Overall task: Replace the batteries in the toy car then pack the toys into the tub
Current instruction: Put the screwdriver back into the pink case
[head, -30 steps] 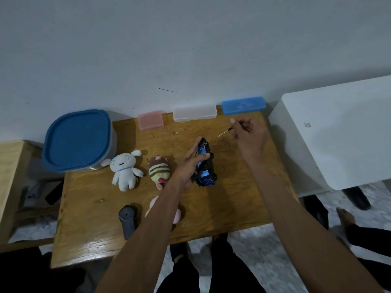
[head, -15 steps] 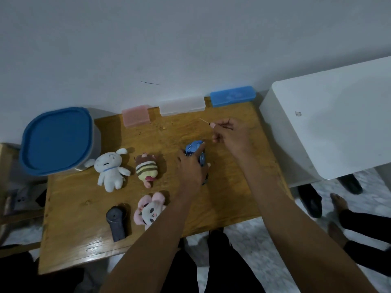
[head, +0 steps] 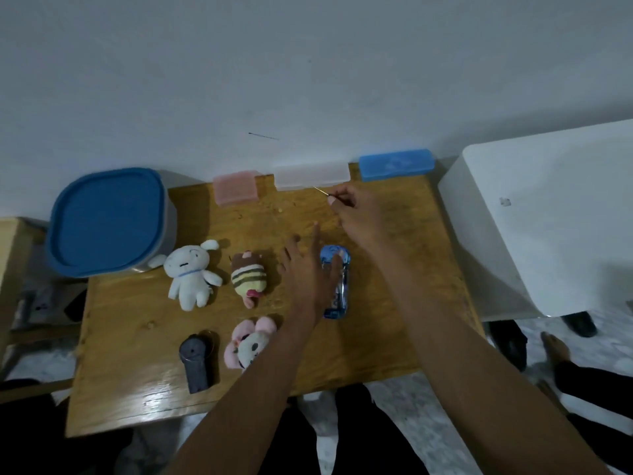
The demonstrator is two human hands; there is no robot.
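Note:
The blue toy car (head: 337,286) lies flat on the wooden table (head: 144,323), roof up. My left hand (head: 306,269) hovers just left of it with fingers spread, the thumb over the car's front. My right hand (head: 356,214) is farther back, pinching a thin small screwdriver (head: 321,190) whose tip points at the clear case (head: 312,175). The tub with the blue lid (head: 106,221) stands shut at the table's back left corner. Three plush toys lie on the table: a white one (head: 190,274), a striped one (head: 248,277), and a pink one (head: 248,344).
A dark remote control (head: 196,361) lies near the front left. A pink case (head: 235,192) and a blue case (head: 395,164) sit along the wall. A white cabinet (head: 555,217) stands right of the table. Someone's feet (head: 555,347) show on the floor at right.
The car went from tilted up in my left hand to lying flat on the table, and my left hand has opened beside it. My right hand moved back toward the clear case with the screwdriver.

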